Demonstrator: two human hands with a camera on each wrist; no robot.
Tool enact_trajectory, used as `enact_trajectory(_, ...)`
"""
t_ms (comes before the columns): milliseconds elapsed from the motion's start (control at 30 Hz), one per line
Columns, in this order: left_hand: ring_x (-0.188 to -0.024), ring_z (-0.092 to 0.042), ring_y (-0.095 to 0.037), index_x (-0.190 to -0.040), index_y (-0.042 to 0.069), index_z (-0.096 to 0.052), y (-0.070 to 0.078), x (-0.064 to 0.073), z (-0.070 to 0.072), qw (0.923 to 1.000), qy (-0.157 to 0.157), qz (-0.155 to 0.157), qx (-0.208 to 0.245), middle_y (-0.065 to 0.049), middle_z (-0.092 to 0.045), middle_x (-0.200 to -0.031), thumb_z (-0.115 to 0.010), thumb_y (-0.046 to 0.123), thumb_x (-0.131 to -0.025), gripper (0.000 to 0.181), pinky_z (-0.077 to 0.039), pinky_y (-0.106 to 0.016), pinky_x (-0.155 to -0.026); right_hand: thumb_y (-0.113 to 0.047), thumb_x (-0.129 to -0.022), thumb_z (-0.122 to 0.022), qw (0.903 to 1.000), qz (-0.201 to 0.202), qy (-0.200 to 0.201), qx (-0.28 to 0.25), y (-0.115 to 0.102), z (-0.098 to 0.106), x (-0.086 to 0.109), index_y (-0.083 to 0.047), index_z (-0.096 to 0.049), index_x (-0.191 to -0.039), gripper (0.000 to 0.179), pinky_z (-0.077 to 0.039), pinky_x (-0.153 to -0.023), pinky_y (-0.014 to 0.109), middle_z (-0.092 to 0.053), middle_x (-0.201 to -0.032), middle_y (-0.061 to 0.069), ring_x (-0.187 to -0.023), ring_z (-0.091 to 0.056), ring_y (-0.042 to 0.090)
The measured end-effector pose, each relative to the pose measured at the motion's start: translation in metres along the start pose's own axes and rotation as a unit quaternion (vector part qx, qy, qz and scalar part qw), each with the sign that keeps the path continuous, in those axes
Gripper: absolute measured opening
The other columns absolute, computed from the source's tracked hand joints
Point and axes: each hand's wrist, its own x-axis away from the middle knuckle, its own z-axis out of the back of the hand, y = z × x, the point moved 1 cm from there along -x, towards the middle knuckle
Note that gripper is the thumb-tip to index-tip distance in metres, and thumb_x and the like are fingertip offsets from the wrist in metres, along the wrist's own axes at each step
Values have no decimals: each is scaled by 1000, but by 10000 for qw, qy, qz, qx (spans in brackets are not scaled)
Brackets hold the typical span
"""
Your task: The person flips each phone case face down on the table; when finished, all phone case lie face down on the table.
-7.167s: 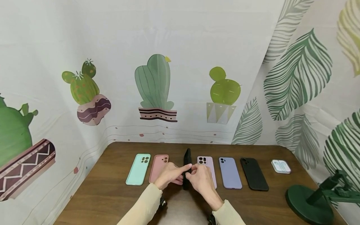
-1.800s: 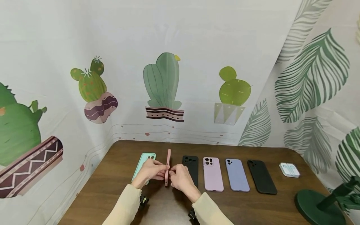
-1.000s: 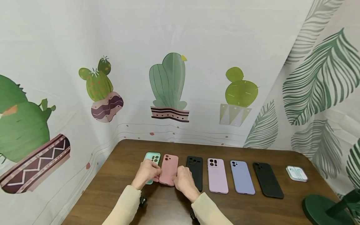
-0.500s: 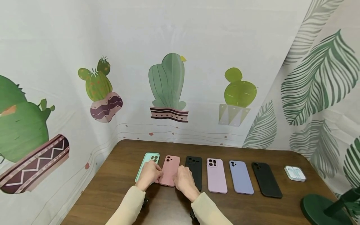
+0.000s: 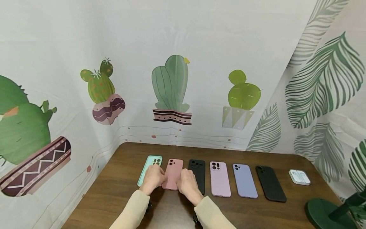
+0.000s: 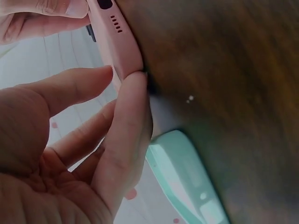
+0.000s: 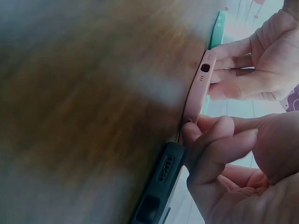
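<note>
A pink phone case (image 5: 173, 171) lies flat on the wooden table, camera cutouts toward the far side. My left hand (image 5: 153, 178) pinches its left edge near the close corner; in the left wrist view the index finger (image 6: 131, 112) meets that corner, with the thumb beside it. At the opposite near corner, my right hand (image 5: 187, 183) holds the edge with curled fingers, clearer in the right wrist view (image 7: 219, 154). A mint phone case (image 5: 147, 165) sits partly hidden behind my left hand. Right of the pink one, a black phone case (image 5: 200, 173) lies close to my right hand.
Farther right in the row lie a lilac case (image 5: 220, 179), a periwinkle case (image 5: 245, 181) and another black case (image 5: 271, 183). A small clear box (image 5: 299, 177) rests beyond them. A green stand base (image 5: 323, 213) occupies the right front. A printed cloth (image 5: 206, 79) hangs behind the table.
Earlier, both hands held a black case on edge, then the pink one. The pink case has since come down flat and shifted slightly; the last half second shows almost no movement.
</note>
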Motion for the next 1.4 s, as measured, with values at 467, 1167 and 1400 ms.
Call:
enact_trajectory(467, -76, -73, -28, -99, 7, -85, 29, 40, 63, 9977, 623, 253, -55, -16, -82, -95, -84, 23, -89, 19, -58, -43, -63, -3, -90, -75, 9990, 147, -172, -382, -52, 42, 28, -5, -62, -65, 28, -39, -50, 26, -56, -62, 4, -54, -48, 15)
enact_trajectory(1167, -88, -78, -35, -107, 2, -83, -20, 36, 93, 9970, 445, 576, -249, -21, -82, -111, -79, 17, -93, 20, -63, -50, -71, -25, -93, -84, 9964, 273, -732, -328, -46, -56, -27, -17, -60, -58, 43, -36, -43, 25, -39, -49, -11, -44, -42, 8)
enact_trajectory(1400, -96, -77, -38, -102, 5, -84, -83, 2, 66, 9982, 234, 492, -237, -16, -83, -106, -84, 26, -90, 24, -63, -52, -80, -14, -92, -81, 9960, 139, -837, -296, -61, -62, -29, -18, -49, -55, 49, -35, -42, 25, -38, -50, -9, -46, -44, 10)
